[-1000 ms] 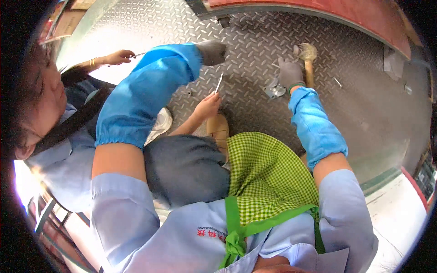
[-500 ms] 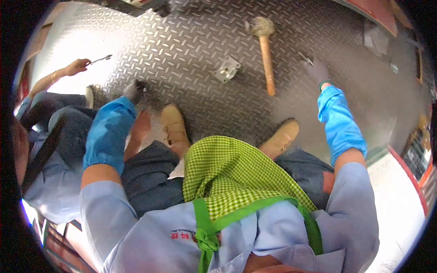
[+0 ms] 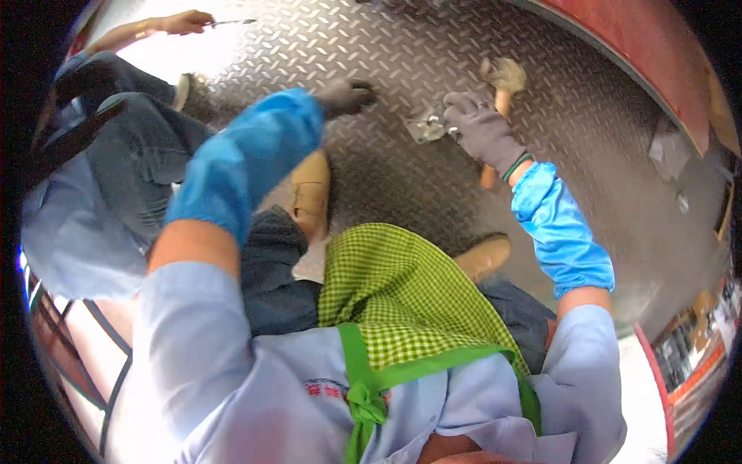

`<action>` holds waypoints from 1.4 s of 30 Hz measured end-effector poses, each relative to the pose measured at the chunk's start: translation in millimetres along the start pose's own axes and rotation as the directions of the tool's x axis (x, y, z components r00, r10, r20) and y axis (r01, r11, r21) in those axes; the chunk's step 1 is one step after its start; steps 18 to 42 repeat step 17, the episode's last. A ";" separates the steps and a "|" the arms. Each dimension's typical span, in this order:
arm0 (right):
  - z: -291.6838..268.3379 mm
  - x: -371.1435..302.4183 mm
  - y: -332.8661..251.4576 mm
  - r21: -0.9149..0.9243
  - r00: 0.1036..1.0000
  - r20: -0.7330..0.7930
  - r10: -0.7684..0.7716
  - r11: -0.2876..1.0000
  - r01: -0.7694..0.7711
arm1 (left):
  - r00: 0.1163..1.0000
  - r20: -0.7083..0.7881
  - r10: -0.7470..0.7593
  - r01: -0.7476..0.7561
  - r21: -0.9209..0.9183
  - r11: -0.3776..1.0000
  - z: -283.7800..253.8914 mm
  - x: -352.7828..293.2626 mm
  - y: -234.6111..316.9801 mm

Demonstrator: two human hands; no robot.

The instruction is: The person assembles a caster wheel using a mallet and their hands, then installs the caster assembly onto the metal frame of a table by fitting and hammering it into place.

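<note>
The small metal bracket [image 3: 427,124] lies on the diamond-plate steel floor [image 3: 371,46], near the top middle of my view, shiny and bent in shape. My right hand [image 3: 481,133], in a dark grey glove, is right at its edge; the gloved fingers [image 3: 461,108] curl down over the bracket's right side and seem to pinch it, though the motion blur keeps me from being sure they have closed on it. Just behind that hand the hammer [image 3: 498,100] lies on the floor, its worn head toward the top of the view and its wooden handle running down under my wrist.

My left hand [image 3: 344,96], also gloved dark, is out to the left of the bracket and apart from it, low by the floor plate. It looks loosely bunched, and I cannot tell whether the fingers grip anything. Both forearms wear blue sleeve covers [image 3: 246,158].

Closer to me I see my tan work shoes [image 3: 311,193] planted on the floor, and the green checked apron [image 3: 402,298] across my lap.

At the upper left a second person sits, their bare hand [image 3: 185,22] holding a thin metal tool [image 3: 228,22] above the floor. A red curved panel [image 3: 657,46] borders the floor at upper right.
</note>
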State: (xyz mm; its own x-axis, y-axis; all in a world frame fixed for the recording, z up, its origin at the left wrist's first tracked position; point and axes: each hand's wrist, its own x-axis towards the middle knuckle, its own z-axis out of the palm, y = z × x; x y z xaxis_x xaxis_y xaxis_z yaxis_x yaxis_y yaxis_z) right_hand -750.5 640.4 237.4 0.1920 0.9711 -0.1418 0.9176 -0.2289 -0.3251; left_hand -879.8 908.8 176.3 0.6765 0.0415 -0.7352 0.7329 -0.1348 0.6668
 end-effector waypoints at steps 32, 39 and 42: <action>-7.9 16.8 61.5 0.363 0.946 0.129 0.297 0.874 -0.324 | 0.917 0.126 0.378 -0.386 0.516 0.764 51.1 14.2 -30.1; -7.9 16.8 61.5 0.363 0.946 0.129 0.297 0.874 -0.324 | 0.917 0.126 0.378 -0.386 0.516 0.764 51.1 14.2 -30.1; -7.9 16.8 61.5 0.363 0.946 0.129 0.297 0.874 -0.324 | 0.917 0.126 0.378 -0.386 0.516 0.764 51.1 14.2 -30.1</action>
